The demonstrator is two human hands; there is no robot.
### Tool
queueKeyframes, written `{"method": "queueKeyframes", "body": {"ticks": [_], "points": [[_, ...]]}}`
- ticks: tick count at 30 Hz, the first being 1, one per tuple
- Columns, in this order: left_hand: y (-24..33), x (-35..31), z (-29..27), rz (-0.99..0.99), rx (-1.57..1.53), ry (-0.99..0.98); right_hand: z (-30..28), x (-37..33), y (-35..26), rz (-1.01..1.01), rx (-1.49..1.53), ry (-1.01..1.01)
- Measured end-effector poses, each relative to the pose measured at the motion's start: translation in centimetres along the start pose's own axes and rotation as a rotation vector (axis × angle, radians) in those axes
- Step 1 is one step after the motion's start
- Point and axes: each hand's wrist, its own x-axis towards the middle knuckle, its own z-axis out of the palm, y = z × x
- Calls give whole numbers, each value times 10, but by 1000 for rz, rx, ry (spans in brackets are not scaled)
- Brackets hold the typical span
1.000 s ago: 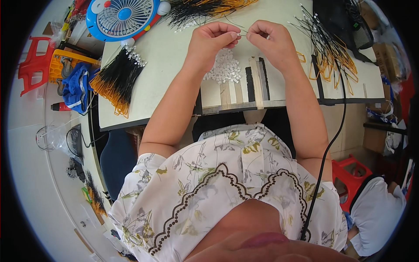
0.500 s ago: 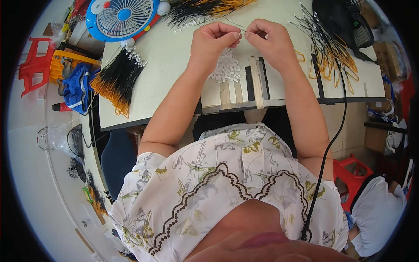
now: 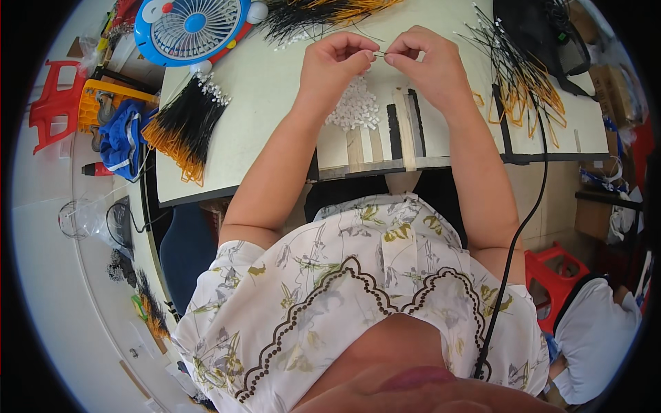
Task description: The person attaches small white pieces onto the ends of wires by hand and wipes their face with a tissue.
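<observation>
Both hands meet at the far middle of the table, fingertips pinched and a short gap apart. My left hand [image 3: 332, 69] is closed on a small white connector, mostly hidden by the fingers. My right hand [image 3: 434, 69] pinches a thin black wire [image 3: 381, 55], whose end spans the gap to the left fingertips. Whether the wire sits inside the connector is too small to tell. Just below the hands lies a pile of small white connectors [image 3: 354, 109]. Right of my right hand, a loose spread of black and orange wires [image 3: 516, 79] with white ends lies on the table.
A bundle of black and orange wires [image 3: 186, 127] lies left, below a blue fan [image 3: 196, 24]. More wires [image 3: 313, 17] lie at the back. Strips [image 3: 396, 131] are fixed at the table's front edge. A black cable [image 3: 533, 206] hangs down the right side.
My right hand has shifted slightly up and left. My left hand has hardly moved, and the wire between the fingertips shows a little more plainly.
</observation>
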Motion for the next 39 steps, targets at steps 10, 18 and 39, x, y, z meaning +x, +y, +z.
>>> {"method": "queueKeyframes", "body": {"ticks": [10, 18, 39], "points": [[-1, 1, -3, -27, -70, -25, -5, 3, 10, 106, 295, -103], [-1, 0, 0, -49, -66, -31, -9, 3, 15, 159, 409, -185], [-1, 0, 0, -75, -66, -77, -8, 4, 13, 179, 306, -218]]}}
